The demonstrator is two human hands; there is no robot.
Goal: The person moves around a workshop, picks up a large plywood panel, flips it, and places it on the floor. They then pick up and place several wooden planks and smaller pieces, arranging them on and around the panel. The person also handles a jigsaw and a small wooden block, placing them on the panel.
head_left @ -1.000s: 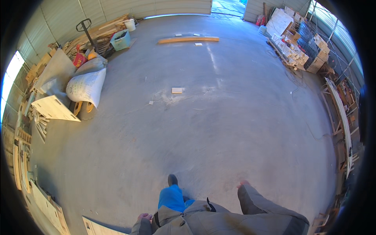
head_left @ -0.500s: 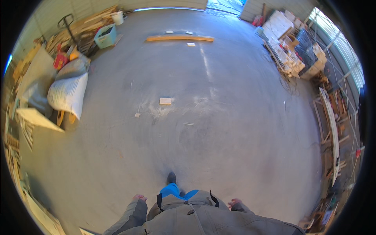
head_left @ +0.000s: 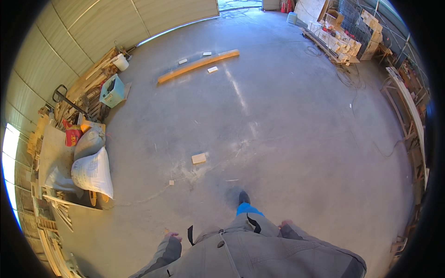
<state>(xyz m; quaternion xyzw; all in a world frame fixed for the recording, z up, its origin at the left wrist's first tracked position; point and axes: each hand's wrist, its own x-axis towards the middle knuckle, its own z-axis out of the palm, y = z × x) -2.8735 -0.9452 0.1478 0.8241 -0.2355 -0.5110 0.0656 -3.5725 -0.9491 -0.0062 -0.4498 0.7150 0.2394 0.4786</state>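
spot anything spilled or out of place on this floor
Whitish smears mark the grey floor, perhaps spilled powder; a pale block lies loose beside one, away from the wood pile.

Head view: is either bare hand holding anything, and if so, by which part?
Nothing visible is held: the bare left hand and bare right hand hang at either side of the grey-brown cloth jacket.

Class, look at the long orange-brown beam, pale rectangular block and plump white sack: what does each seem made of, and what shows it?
Long orange-brown beam: probably wood, matt, from its warm timber colour and straight edges.
Pale rectangular block: perhaps wood, matt, from its tan face; grain unclear.
Plump white sack: likely woven plastic, fairly smooth, given its creases and bulges.
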